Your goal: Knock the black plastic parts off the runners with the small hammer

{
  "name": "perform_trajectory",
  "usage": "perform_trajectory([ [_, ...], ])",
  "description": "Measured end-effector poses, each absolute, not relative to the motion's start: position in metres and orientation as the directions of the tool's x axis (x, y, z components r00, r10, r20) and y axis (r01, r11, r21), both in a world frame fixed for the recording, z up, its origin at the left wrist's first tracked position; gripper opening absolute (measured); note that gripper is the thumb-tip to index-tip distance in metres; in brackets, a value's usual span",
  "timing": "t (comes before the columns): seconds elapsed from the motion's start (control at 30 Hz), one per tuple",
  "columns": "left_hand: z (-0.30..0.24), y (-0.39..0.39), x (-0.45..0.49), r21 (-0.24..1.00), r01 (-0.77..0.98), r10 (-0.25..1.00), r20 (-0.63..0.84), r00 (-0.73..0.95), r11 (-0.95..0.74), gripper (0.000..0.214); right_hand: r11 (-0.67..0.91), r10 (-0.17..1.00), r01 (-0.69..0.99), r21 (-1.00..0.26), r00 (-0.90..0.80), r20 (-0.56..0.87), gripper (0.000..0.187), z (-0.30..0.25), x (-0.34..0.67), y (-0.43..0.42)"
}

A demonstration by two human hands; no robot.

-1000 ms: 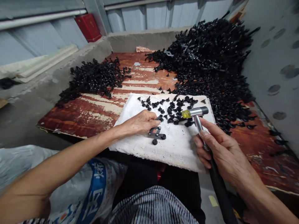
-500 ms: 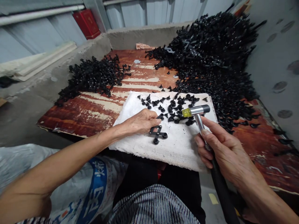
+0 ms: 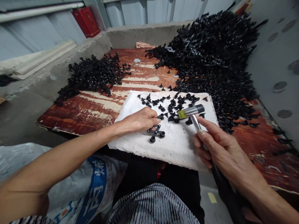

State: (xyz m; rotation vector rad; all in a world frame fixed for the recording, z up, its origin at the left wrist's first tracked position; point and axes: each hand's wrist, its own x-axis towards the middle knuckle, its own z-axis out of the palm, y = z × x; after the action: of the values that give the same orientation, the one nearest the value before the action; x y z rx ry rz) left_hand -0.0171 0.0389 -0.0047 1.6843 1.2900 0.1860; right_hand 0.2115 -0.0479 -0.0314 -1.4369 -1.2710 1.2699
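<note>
On the white padded board (image 3: 177, 146), my left hand (image 3: 144, 119) is closed on a black scissor-like linkage (image 3: 156, 131) with round rubber-looking feet; its crossed arms and two feet stick out toward me. The fingers hide part of it. My right hand (image 3: 217, 146) grips a mallet (image 3: 194, 110) by its shaft, below a silver head with a yellow face on the left and a dark face on the right. The mallet's head is above the board, to the right of the linkage. Several small black pegs (image 3: 173, 109) with round bases lie scattered just beyond my left hand.
A large heap of black parts (image 3: 212, 46) covers the back right of the worn red-brown tabletop (image 3: 102, 115). A smaller heap of black assembled pieces (image 3: 91, 74) lies at the left. A red box (image 3: 86, 21) rests on the concrete ledge, and a white printed sack (image 3: 77, 180) stands below left.
The mallet has moved slightly left and down, its yellow face closer to the linkage. The linkage's free feet have shifted a little left and up in my left hand.
</note>
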Motion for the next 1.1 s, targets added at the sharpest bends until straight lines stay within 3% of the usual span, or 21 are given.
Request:
perform_trajectory([
  [0.1,0.001,0.040,-0.013,0.713,0.701,0.806,-0.414,0.424,-0.003,0.032,0.201,0.976,0.506,-0.839,-0.177,0.127,0.045,-0.025,0.206,-0.042],
  [0.17,0.003,0.041,-0.011,0.696,0.718,0.814,-0.410,0.411,-0.013,0.031,0.398,0.917,0.596,-0.698,-0.260,0.301,0.048,-0.020,0.201,-0.036],
  [0.27,0.002,0.041,-0.011,0.699,0.715,0.826,-0.393,0.404,-0.017,0.029,0.505,0.855,0.645,-0.573,-0.280,0.438,0.054,-0.017,0.194,-0.026],
  [0.43,-0.006,0.043,-0.015,0.737,0.676,0.803,-0.408,0.436,0.007,0.027,0.544,0.838,0.701,-0.460,-0.436,0.327,0.058,-0.019,0.192,-0.015],
  [0.6,-0.007,0.042,-0.017,0.749,0.662,0.801,-0.393,0.451,-0.005,0.027,0.563,0.798,0.681,-0.469,-0.298,0.524,0.053,-0.007,0.190,-0.020],
  [0.73,-0.009,0.042,-0.017,0.751,0.660,0.805,-0.392,0.445,0.000,0.027,0.571,0.819,0.698,-0.432,-0.445,0.363,0.057,-0.013,0.190,-0.020],
  [0.93,-0.011,0.043,-0.015,0.726,0.687,0.813,-0.400,0.424,0.000,0.030,0.513,0.855,0.740,-0.435,-0.400,0.329,0.059,-0.019,0.191,-0.019],
  [1.0,-0.007,0.042,-0.016,0.720,0.694,0.808,-0.404,0.429,-0.008,0.030,0.507,0.862,0.723,-0.469,-0.425,0.277,0.054,-0.014,0.189,-0.016],
  [1.1,0.000,0.038,-0.016,0.742,0.664,0.779,-0.366,0.509,-0.085,0.030,0.381,0.924,0.636,-0.671,-0.274,0.265,0.034,-0.005,0.184,-0.010],
])
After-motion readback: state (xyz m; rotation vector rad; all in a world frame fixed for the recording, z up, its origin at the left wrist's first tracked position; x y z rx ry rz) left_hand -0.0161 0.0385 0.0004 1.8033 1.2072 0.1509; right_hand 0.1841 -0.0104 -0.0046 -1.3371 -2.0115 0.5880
